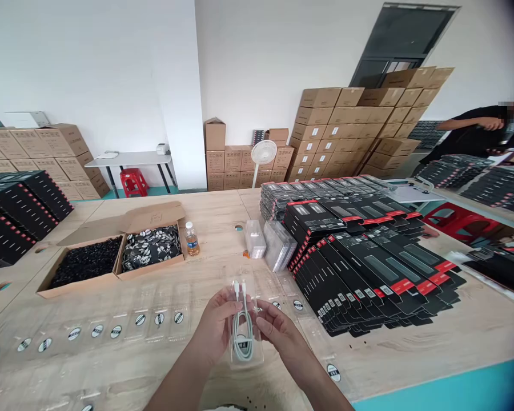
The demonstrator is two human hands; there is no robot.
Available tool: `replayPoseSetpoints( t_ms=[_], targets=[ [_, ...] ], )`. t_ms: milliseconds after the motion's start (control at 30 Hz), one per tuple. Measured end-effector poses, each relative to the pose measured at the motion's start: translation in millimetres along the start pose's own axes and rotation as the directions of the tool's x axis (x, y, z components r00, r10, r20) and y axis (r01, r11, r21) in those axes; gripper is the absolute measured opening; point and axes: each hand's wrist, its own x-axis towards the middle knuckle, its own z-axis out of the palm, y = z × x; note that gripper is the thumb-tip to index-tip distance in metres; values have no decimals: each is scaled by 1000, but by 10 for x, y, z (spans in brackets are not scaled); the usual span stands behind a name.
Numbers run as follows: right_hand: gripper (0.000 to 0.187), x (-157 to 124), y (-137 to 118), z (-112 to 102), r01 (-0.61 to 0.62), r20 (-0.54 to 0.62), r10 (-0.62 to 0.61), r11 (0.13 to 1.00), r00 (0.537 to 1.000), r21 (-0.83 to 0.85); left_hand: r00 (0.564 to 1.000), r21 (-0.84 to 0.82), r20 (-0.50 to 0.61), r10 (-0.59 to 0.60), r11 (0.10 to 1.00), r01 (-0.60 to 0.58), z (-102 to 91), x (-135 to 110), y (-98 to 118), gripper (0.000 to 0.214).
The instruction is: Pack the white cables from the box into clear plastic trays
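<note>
In front of me, my left hand and my right hand hold a transparent plastic blister pack between them. A coiled white USB cable lies inside it, with its two connectors pointing up. The fingers of both hands pinch the pack's sides. Under my hands, several transparent blister trays with round black-and-white labels are spread across the wooden worktable. Just beyond my right hand stand stacked black retail boxes with red trim. Two small stacks of transparent plastic packs lie behind my hands.
An open cardboard box holds black and patterned items, beside a water bottle. More black boxes sit left. A person stands at the right behind another table. Stacked cartons, a fan and a red stool stand behind.
</note>
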Motion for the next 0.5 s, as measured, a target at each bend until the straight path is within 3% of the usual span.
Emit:
replayPoseSetpoints(
  t_ms=[233, 500],
  targets=[
    [41, -50, 11, 7, -25, 26, 27, 997, 999, -67, 999, 67, -13, -36, 997, 36, -50, -12, 15, 20],
    [46, -27, 190, -27, -112, 56, 122, 981, 991, -158, 984, 77, -180, 12, 997, 2, -163, -15, -202, 28]
  ],
)
